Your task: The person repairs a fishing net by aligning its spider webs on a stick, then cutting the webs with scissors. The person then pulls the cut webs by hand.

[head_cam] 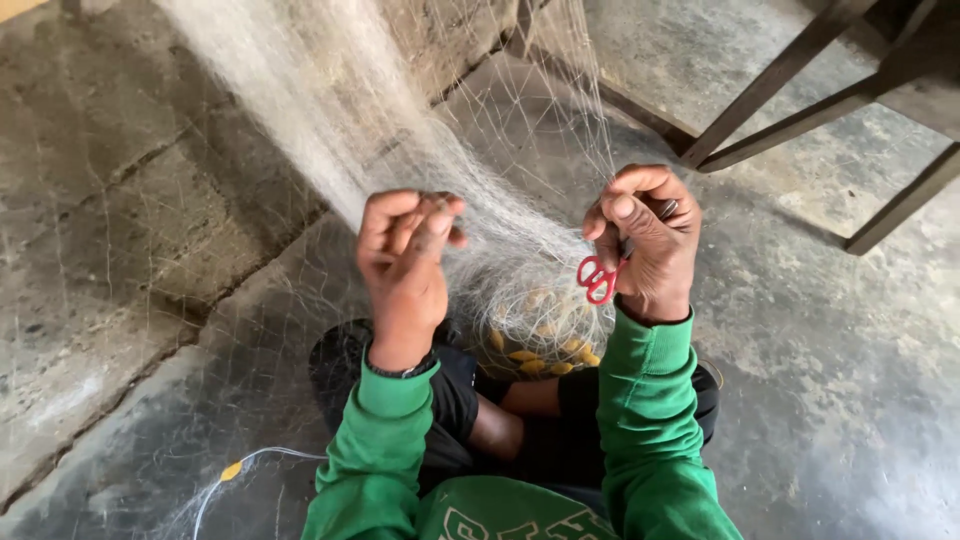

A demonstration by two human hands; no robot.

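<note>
- The left hand (403, 262) is raised in front of the person, its fingers curled together and pinched on strands of the fine, pale translucent fishing net (330, 110), near the thumb tip.
- The right hand (645, 243) is held level with it, well apart to the right, fingers folded shut on more of the net's mesh and on small scissors with red loop handles (598, 279); the handles hang out below the palm.
- The net runs up and away from both hands toward the top left as a dense white bundle, and spreads thin over the rough grey concrete floor (820, 380) on either side.
- Between and below the hands, the net gathers into a heap on the lap, with small yellow oval floats (545, 360) bunched inside its folds.
- A single yellow float on a thin white line (232, 470) lies on the floor at the lower left.
- Dark wooden legs of a piece of furniture (800, 95) stand at the upper right, well clear of the right hand; open floor lies between them.
- A raised concrete ledge (120, 200) edges the left side.
- Green sleeves (645, 420) cover both forearms.
</note>
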